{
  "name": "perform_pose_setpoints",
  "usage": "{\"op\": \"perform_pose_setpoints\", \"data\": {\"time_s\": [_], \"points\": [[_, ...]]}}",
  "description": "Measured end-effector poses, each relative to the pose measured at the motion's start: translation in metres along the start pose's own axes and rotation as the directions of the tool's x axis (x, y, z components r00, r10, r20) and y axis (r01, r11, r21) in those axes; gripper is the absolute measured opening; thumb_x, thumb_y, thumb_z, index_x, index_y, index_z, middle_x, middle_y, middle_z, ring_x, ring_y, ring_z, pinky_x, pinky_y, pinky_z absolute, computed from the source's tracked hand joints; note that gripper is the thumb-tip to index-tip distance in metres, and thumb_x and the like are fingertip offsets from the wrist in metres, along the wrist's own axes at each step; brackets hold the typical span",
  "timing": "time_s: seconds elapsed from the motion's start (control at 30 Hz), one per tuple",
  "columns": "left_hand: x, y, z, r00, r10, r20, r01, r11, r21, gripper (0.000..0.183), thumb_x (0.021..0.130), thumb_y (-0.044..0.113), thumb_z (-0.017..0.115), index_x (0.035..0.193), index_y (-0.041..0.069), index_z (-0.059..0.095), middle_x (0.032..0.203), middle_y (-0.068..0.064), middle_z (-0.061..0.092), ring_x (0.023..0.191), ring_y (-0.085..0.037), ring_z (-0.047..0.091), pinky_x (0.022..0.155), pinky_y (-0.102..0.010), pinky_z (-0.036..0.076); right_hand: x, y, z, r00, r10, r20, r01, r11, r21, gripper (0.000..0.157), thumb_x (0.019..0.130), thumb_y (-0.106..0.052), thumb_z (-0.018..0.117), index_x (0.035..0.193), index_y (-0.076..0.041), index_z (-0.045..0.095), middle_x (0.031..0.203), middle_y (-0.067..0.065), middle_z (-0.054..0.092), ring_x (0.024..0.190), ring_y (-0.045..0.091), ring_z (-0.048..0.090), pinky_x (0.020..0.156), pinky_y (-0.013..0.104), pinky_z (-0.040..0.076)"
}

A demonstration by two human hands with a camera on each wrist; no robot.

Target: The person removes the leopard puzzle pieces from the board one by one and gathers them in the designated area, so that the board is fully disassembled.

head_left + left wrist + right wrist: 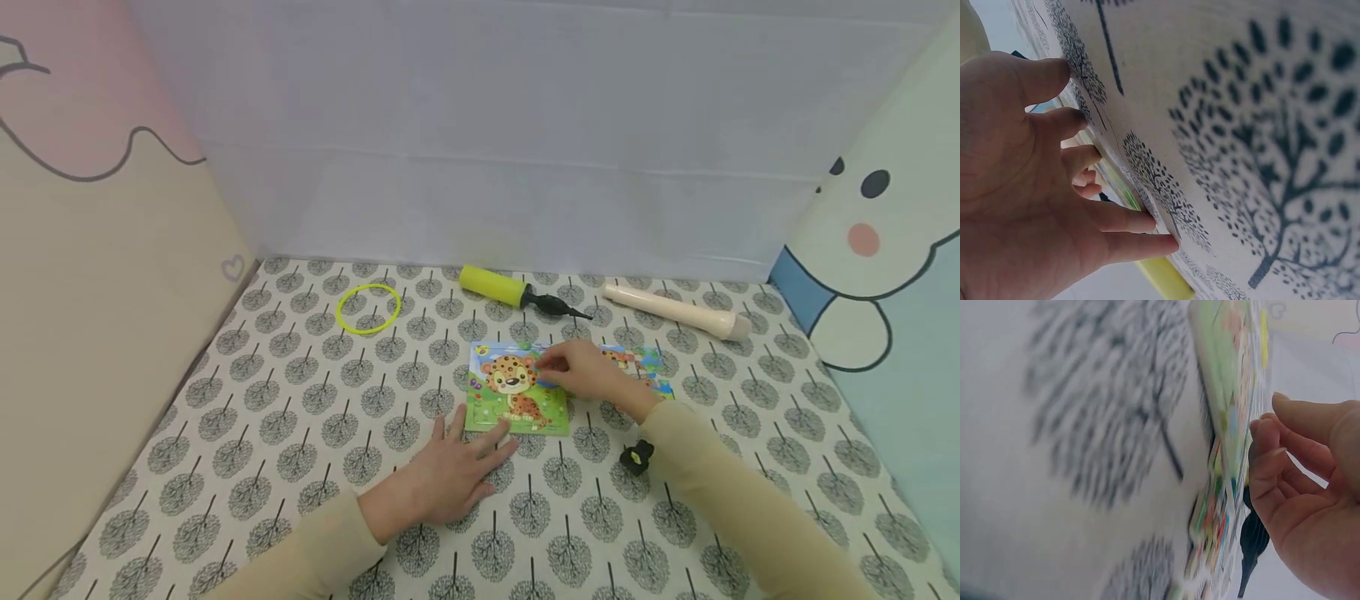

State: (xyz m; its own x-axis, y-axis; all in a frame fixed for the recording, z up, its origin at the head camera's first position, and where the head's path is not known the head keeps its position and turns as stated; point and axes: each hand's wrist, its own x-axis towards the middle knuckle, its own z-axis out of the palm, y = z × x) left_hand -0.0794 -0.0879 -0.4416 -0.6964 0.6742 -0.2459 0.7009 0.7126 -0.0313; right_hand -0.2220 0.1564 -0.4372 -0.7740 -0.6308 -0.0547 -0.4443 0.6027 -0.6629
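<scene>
A leopard-cub jigsaw puzzle [486, 408] lies flat on the patterned cloth. The left hand [453, 475] is spread with straight fingers, its fingertips touching the puzzle's lower left edge; the left wrist view shows its palm [1029, 187] with nothing held. Over the puzzle's upper right part, the right hand [588, 371] has its fingertips at the surface beside the cub's head. In the right wrist view, the right hand's fingers [1266, 456] are loosely bent, the thumb apart from them, and no piece shows between. More puzzle pieces [645, 360] lie partly hidden behind the right wrist.
Behind the puzzle lie a yellow hand pump [495, 286] with a black nozzle and a pale microphone-shaped stick [675, 312]. A yellow-green ring [341, 321] is at the back left. Near the right forearm sits a small black flower-shaped object [636, 457]. Fabric walls [525, 167] enclose the table.
</scene>
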Motion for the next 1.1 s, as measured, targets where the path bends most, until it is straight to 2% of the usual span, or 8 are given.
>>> {"op": "perform_pose_setpoints", "data": {"time_s": [0.13,0.33,0.57,0.8,1.0,1.1], "points": [[0.000,0.000,-0.001,1.000,-0.001,0.007,0.001,1.000,-0.002,0.061,0.100,0.050,0.035,0.154,0.028,0.018,0.159,0.000,0.007,0.130,-0.059,0.017,0.099,-0.068,0.028,0.010,-0.009,0.009,0.999,0.026,0.027,-0.028,0.998,0.054,0.024,0.090,-0.017,0.067,0.111,-0.004,0.069,0.095,-0.002,0.069,0.080,0.009,0.063,0.072,0.027,0.054],[0.000,0.000,-0.002,1.000,0.001,0.010,-0.001,1.000,-0.004,0.061,0.100,0.050,0.035,0.154,0.027,0.018,0.159,0.000,0.007,0.130,-0.059,0.017,0.099,-0.068,0.028,0.020,-0.015,0.018,1.000,-0.017,0.018,0.016,0.998,0.052,0.023,0.089,-0.018,0.069,0.106,-0.003,0.072,0.093,-0.001,0.069,0.076,0.008,0.062,0.069,0.026,0.054],[-0.001,0.001,-0.001,1.000,0.007,0.002,-0.007,1.000,0.005,0.061,0.100,0.050,0.034,0.154,0.027,0.017,0.159,0.000,0.007,0.130,-0.059,0.016,0.099,-0.069,0.028,0.030,-0.025,0.033,0.998,0.001,0.067,-0.004,0.999,0.037,0.020,0.088,-0.024,0.071,0.102,-0.012,0.074,0.090,-0.008,0.068,0.077,0.005,0.061,0.071,0.026,0.053],[0.000,0.002,0.000,1.000,0.008,-0.003,-0.008,0.999,0.047,0.061,0.100,0.051,0.032,0.154,0.027,0.018,0.159,0.001,0.008,0.130,-0.058,0.019,0.098,-0.068,0.030,0.035,-0.033,0.045,0.996,-0.047,0.078,0.043,0.998,0.050,0.015,0.086,-0.019,0.073,0.097,-0.010,0.075,0.082,-0.009,0.067,0.071,0.005,0.060,0.067,0.023,0.052],[0.000,0.001,0.000,1.000,0.005,0.008,-0.006,0.999,0.051,0.059,0.100,0.051,0.031,0.154,0.028,0.019,0.159,0.002,0.009,0.130,-0.057,0.020,0.098,-0.067,0.032,0.037,-0.039,0.047,0.995,0.003,0.104,-0.014,0.995,0.099,0.012,0.084,-0.014,0.074,0.095,-0.007,0.073,0.079,-0.006,0.066,0.070,0.009,0.061,0.066,0.023,0.053],[0.000,0.001,-0.001,1.000,0.005,0.010,-0.006,0.999,0.054,0.059,0.100,0.051,0.030,0.154,0.028,0.019,0.159,0.002,0.009,0.130,-0.057,0.020,0.098,-0.067,0.032,0.037,-0.039,0.047,0.993,0.004,0.114,-0.018,0.992,0.122,0.012,0.083,-0.011,0.075,0.094,-0.006,0.072,0.079,-0.003,0.065,0.071,0.010,0.060,0.066,0.023,0.053]]}}
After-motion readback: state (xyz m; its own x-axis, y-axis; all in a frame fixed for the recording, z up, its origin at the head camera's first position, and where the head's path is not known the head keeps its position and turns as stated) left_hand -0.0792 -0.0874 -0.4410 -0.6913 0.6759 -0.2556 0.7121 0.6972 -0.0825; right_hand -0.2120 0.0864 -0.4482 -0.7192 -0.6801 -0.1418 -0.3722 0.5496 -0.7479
